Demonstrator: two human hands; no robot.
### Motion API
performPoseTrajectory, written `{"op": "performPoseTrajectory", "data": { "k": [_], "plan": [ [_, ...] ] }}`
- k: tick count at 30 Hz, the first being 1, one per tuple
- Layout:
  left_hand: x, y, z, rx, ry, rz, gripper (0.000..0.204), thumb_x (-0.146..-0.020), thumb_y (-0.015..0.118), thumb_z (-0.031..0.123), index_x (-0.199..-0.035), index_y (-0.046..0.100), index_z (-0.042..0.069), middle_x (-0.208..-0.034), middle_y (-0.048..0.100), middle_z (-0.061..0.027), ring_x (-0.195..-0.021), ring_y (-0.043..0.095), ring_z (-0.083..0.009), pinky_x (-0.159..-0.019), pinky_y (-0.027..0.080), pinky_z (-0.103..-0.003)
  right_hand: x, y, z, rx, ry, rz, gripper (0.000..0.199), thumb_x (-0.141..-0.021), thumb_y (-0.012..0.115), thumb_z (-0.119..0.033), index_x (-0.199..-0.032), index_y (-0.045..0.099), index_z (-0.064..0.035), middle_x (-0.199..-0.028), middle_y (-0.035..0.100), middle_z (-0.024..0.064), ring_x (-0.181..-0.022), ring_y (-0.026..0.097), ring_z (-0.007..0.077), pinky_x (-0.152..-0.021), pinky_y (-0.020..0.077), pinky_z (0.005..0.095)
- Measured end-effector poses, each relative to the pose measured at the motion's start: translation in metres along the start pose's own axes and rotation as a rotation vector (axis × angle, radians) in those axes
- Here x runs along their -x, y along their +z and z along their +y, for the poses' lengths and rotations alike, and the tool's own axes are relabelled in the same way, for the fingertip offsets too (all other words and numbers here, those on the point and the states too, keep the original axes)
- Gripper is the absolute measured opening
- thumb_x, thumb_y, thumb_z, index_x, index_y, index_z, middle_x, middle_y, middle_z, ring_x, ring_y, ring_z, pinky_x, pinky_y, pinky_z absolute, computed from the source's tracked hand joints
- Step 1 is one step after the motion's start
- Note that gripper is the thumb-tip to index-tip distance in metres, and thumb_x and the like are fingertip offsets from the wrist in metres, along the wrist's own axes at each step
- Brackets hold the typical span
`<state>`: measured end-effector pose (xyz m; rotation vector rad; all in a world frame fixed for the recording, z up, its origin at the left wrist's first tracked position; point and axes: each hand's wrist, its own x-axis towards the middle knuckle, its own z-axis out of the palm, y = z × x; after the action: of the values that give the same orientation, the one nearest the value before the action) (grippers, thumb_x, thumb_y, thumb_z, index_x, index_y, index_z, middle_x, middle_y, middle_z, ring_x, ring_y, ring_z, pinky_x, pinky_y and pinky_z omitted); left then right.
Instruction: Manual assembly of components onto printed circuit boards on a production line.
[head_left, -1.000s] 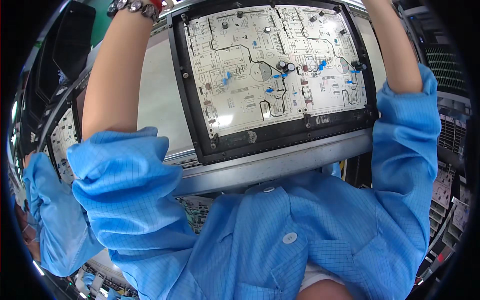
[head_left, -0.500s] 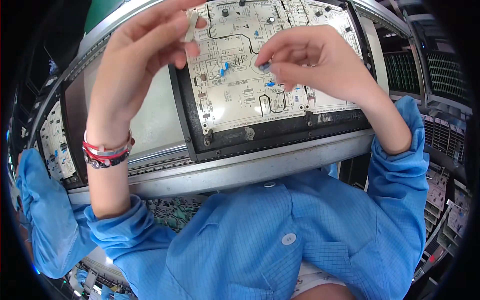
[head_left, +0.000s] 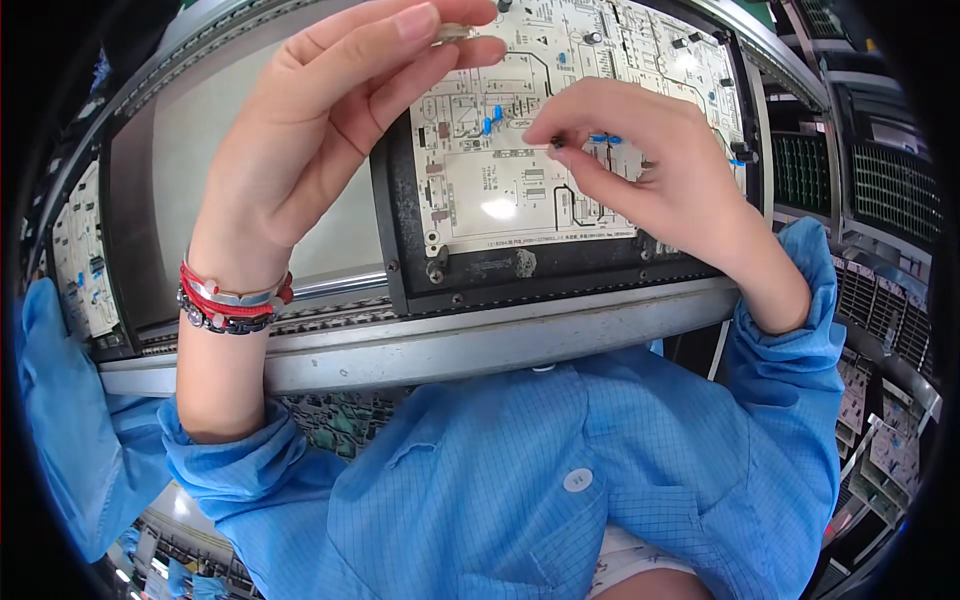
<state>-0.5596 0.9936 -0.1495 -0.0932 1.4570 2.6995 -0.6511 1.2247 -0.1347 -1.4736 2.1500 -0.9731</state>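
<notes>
My left hand (head_left: 310, 130) is raised over the left edge of a white circuit board (head_left: 480, 220). Its thumb and fingers close on a small pale strip-like part (head_left: 455, 33), whose exact kind I cannot make out. Above the middle of the board, my right hand (head_left: 660, 165) pinches a small dark electronic component (head_left: 558, 143) between thumb and forefinger. Blue disc-shaped components (head_left: 492, 120) and black cylindrical capacitors (head_left: 593, 38) stand on the board. A black carrier frame (head_left: 580, 268) surrounds it, and my right hand hides part of the board's surface.
A metal conveyor rail (head_left: 420, 350) runs along the near side. Another board (head_left: 80, 270) lies in a carrier at far left, with a blue sleeve (head_left: 65, 400) of another person below it. Racks (head_left: 885, 165) holding boards stand at right.
My left hand has moved right, still holding the pale part. My right hand is slightly lower and further right, its pinched component now showing darker. The board sits further right in view.
</notes>
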Motion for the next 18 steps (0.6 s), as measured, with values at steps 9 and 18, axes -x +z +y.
{"op": "performPoseTrajectory", "data": {
  "k": [9, 18],
  "plan": [
    [-0.001, 0.017, 0.001, -0.018, -0.118, 0.194, 0.02, -0.088, 0.061, 0.001, -0.106, 0.065, -0.006, -0.108, 0.063, -0.0146, -0.096, 0.066, -0.0239, -0.085, 0.054, -0.027, 0.005, 0.019, 0.001, 0.25, -0.143, 0.005, 0.02, -0.079, 0.067, -0.001, -0.099, 0.065, -0.0048, -0.092, 0.061, 0.007, -0.083, 0.061, 0.0247, -0.071, 0.0497, 0.033],
    [-0.004, 0.0, -0.004, -0.19, -0.011, 0.074, 0.028, -0.093, 0.055, 0.009, -0.116, 0.06, -0.007, -0.12, 0.059, -0.0187, -0.106, 0.062, -0.0238, -0.094, 0.05, -0.026, 0.01, 0.02, 0.007, 0.23, -0.187, 0.072, 0.017, -0.076, 0.069, 0.0, -0.093, 0.065, -0.0031, -0.089, 0.06, 0.0076, -0.083, 0.059, 0.0255, -0.071, 0.0495, 0.0337]
  ]
}}
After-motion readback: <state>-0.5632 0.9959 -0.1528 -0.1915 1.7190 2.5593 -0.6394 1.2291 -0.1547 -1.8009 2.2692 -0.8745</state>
